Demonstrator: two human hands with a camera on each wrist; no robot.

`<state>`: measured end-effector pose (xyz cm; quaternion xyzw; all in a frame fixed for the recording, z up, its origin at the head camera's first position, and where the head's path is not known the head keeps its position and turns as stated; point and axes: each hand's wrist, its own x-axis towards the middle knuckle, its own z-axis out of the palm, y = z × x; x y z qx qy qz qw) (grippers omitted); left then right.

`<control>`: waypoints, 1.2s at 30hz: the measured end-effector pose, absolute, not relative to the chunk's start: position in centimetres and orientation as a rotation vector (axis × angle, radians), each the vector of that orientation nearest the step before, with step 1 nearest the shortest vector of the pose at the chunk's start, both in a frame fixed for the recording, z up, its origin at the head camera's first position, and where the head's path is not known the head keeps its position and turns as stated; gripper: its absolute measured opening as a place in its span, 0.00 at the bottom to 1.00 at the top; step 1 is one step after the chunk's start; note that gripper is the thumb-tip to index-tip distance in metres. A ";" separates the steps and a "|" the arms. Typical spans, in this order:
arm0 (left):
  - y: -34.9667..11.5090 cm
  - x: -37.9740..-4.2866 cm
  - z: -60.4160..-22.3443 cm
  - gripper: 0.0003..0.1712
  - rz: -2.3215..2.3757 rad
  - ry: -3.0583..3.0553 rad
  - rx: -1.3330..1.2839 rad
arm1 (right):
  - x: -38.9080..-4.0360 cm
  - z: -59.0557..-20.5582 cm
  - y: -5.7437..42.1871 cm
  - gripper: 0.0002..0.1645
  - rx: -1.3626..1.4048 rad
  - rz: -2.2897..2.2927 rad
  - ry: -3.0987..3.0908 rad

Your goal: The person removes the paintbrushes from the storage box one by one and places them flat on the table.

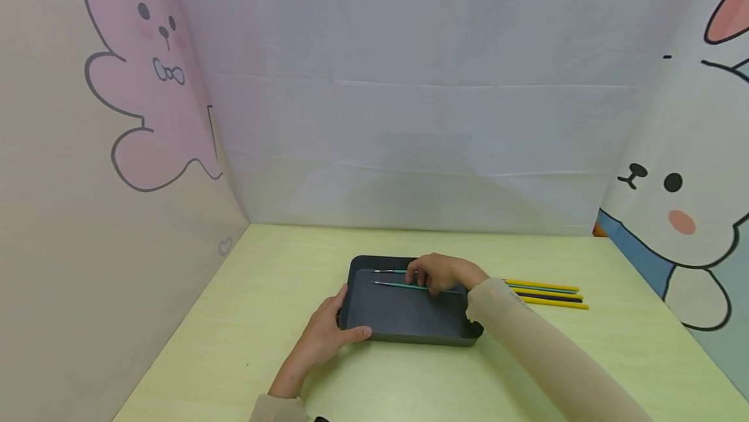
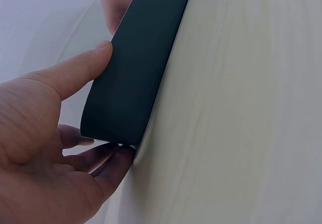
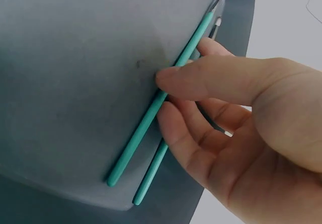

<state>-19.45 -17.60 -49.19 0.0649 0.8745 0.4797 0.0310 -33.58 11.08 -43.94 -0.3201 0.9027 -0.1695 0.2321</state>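
Observation:
A dark grey rectangular tray (image 1: 398, 318) lies on the table. My left hand (image 1: 324, 328) grips its near left corner; the left wrist view shows the thumb on the upper rim and the fingers against the tray's end, low by the tabletop. Inside the tray are two thin teal sticks with metal tips. Reaching over the tray's right part, my right hand (image 1: 441, 272) pinches the nearer teal stick (image 3: 136, 138) between thumb and fingers, close over the tray floor. The farther teal stick (image 3: 151, 176) runs alongside it, partly hidden behind the fingers.
Just right of the tray, partly behind the right sleeve (image 1: 526, 337), lie several yellow sticks (image 1: 550, 302) with a teal one (image 1: 556, 290) and a dark one among them. A white sheet (image 1: 409, 97) hangs at the back; printed cartoon sheets flank both sides.

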 end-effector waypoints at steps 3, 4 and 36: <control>-17.6 -19.5 -49.2 0.64 1.477 2.695 0.202 | -33.7 -44.2 11.0 0.33 -0.863 -0.473 2.496; -17.6 -19.5 -49.2 0.64 1.476 2.696 0.202 | -33.8 -44.2 11.0 0.33 -0.859 -0.473 2.500; -17.4 -19.4 -49.1 0.64 1.461 2.714 0.204 | -31.8 -41.0 16.4 0.25 -1.110 -0.659 2.517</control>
